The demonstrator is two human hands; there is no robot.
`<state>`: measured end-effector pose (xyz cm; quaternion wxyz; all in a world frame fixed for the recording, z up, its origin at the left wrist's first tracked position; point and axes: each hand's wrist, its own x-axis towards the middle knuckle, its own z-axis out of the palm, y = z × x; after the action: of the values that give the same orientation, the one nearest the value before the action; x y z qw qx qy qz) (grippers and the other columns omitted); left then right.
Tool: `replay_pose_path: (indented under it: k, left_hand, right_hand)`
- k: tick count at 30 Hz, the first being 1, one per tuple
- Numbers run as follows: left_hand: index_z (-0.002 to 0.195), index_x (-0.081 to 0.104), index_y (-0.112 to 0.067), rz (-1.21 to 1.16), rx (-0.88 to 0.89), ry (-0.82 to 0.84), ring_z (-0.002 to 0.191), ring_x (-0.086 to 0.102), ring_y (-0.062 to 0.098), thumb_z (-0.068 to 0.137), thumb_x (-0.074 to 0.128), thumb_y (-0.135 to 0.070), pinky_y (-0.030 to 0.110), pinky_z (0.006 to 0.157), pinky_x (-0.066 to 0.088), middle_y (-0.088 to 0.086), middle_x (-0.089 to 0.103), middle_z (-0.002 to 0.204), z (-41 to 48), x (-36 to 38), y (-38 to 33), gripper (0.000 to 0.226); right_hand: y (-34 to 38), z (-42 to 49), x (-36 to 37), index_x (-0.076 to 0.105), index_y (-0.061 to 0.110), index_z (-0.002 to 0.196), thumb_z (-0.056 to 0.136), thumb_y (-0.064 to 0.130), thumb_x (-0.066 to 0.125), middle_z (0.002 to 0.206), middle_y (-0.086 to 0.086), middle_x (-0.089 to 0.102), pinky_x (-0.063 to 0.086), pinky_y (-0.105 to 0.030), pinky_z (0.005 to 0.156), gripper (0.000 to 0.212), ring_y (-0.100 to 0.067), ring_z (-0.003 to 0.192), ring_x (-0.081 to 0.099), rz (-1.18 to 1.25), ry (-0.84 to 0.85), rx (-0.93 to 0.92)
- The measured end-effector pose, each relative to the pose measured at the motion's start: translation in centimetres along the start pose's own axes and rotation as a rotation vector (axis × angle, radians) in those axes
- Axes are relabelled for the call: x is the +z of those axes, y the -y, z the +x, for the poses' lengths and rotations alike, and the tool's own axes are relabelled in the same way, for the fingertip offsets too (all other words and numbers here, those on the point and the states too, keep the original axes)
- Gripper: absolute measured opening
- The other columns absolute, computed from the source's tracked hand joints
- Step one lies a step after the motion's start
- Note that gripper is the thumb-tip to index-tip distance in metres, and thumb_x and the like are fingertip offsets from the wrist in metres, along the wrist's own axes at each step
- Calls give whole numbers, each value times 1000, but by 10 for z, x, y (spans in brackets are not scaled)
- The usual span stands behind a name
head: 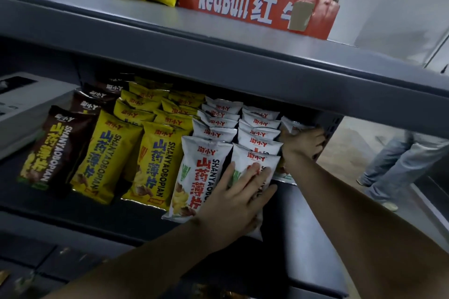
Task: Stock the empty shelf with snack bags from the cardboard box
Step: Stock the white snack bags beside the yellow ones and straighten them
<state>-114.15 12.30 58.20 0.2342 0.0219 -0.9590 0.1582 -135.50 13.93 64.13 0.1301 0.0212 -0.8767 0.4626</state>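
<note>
The coming move turns on the narrow gap at the right end of the grey metal shelf (pixel 306 213), between the second row of white bags and the shelf's perforated upright (pixel 334 124). The right hand (pixel 303 144) is the nearer one. It reaches deep into that gap, and its fingers appear curled round a white foil snack bag (pixel 290 126). That bag stands on end, its long axis upright and tipped slightly back. The left hand (pixel 239 192) lies forward and to the left of it, fingers straight and spread, pressing flat on the front white bag of the neighbouring row (pixel 255 156), seemingly to keep that row from toppling. So the hands are apart, one clamped on a bag and the other a flat palm. Further left stand another row of white bags (pixel 201 172), two rows of yellow bags (pixel 109 153) and a row of dark brown bags (pixel 56 148), all leaning back alike. A red cardboard box (pixel 243 2) sits on the shelf above, though I cannot tell whether it is the supply box. I judge the held bag needs settling back and upright to begin a third white row.
</note>
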Motion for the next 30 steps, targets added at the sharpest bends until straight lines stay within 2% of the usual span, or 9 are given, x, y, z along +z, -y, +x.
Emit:
replay_pose_path:
  k: [3, 5, 7, 10, 14, 17, 23, 27, 30]
  left_hand:
    - [143, 39, -21, 27, -2, 2, 140, 32, 29, 77, 58, -58, 57, 109, 30, 11, 32, 153, 0, 5, 4, 78]
    - [142, 40, -21, 34, 7, -8, 140, 32, 28, 78, 56, -60, 57, 109, 29, 10, 32, 153, 0, 8, 7, 76]
    - [141, 40, -22, 44, 28, -18, 141, 31, 27, 80, 52, -63, 57, 110, 27, 9, 32, 153, 0, 10, 10, 75]
    - [141, 40, -23, 44, 51, -46, 142, 25, 27, 82, 49, -64, 58, 111, 23, 9, 30, 154, 1, 14, 14, 72]
    - [141, 40, -23, 32, 70, -71, 141, 27, 27, 84, 48, -63, 55, 109, 20, 9, 30, 154, 1, 16, 14, 70]
    - [141, 39, -23, 23, 75, -84, 142, 28, 28, 85, 47, -63, 56, 110, 22, 9, 29, 154, 1, 17, 15, 69]
    - [140, 40, -23, 6, 61, -81, 142, 29, 27, 84, 48, -62, 57, 110, 28, 9, 31, 153, 0, 16, 14, 68]
    - [140, 40, -23, 15, 55, -73, 141, 30, 28, 83, 52, -62, 58, 109, 29, 9, 32, 152, -1, 12, 13, 71]
    - [142, 36, -23, 34, 54, -81, 140, 32, 31, 80, 57, -61, 58, 109, 28, 12, 33, 152, -1, 8, 13, 76]
  right_hand:
    - [-11, 4, -3, 30, -4, 139, 80, 45, 72, 140, -24, 35, 26, -39, 100, 88, -38, 131, 32, 7, 48, -127]
    - [-27, 3, -10, 33, -8, 136, 80, 38, 73, 133, -31, 37, 29, -41, 98, 83, -44, 124, 35, -51, 105, -347]
    - [-47, 2, -21, 34, -3, 140, 75, 33, 74, 129, -31, 41, 38, -45, 92, 85, -46, 117, 41, -232, 150, -678]
    - [-73, 7, -31, 27, 16, 150, 60, 53, 72, 146, -18, 37, 40, -57, 100, 107, -39, 130, 40, -625, 165, -1027]
    - [-71, 11, -29, -8, 26, 153, 67, 57, 74, 161, -9, 7, 18, -62, 112, 123, -33, 147, 11, -883, 217, -1008]
    - [-63, 11, -16, -26, 24, 147, 77, 46, 70, 160, -8, -12, 14, -57, 116, 121, -31, 148, -6, -964, 226, -959]
    - [-64, 11, -10, -15, 21, 151, 78, 45, 68, 160, -11, -13, 18, -51, 114, 113, -34, 147, -4, -929, 262, -943]
    - [-63, 5, -20, 27, 15, 150, 63, 34, 80, 154, -13, 29, 39, -57, 101, 104, -36, 140, 30, -760, 218, -1024]
    - [-67, -1, -37, 38, 11, 145, 61, 39, 79, 147, -12, 42, 47, -55, 95, 97, -35, 134, 42, -645, 209, -1090]
